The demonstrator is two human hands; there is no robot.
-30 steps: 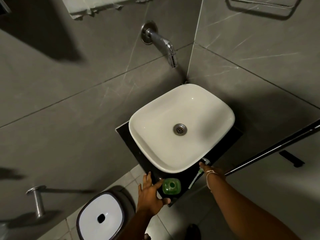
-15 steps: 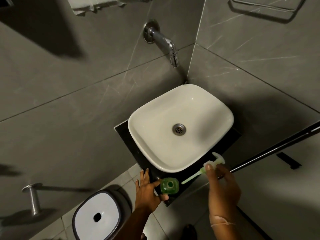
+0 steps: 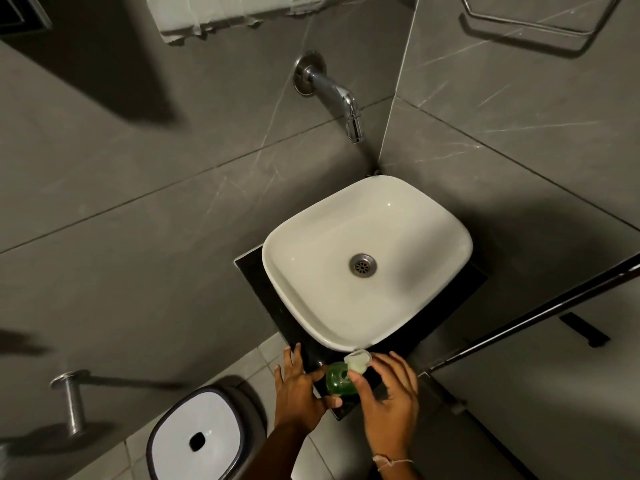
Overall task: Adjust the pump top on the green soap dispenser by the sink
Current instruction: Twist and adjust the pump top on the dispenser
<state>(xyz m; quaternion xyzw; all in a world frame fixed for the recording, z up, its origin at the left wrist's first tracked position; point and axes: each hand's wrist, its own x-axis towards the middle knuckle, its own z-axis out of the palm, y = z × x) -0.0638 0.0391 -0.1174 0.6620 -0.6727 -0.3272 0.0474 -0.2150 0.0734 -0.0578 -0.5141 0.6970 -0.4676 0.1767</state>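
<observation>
The green soap dispenser [image 3: 337, 379] stands on the black counter [image 3: 258, 282] in front of the white sink [image 3: 304, 299]. My left hand [image 3: 298, 389] wraps the bottle from the left, thumb and index finger on its sides. The pale pump top [image 3: 358, 361] sits over the bottle's mouth, pinched between the fingers of my right hand [image 3: 388, 400]. The pump's tube is hidden.
A chrome tap [image 3: 341, 98] juts from the grey tiled wall above the sink. A white bin with a dark rim [image 3: 199, 436] stands on the floor at lower left, beside a metal holder [image 3: 71, 400]. A dark rail [image 3: 540, 313] runs along the right.
My right hand carried the pump top from the counter at the right to the bottle's mouth. My left hand has stayed on the green bottle.
</observation>
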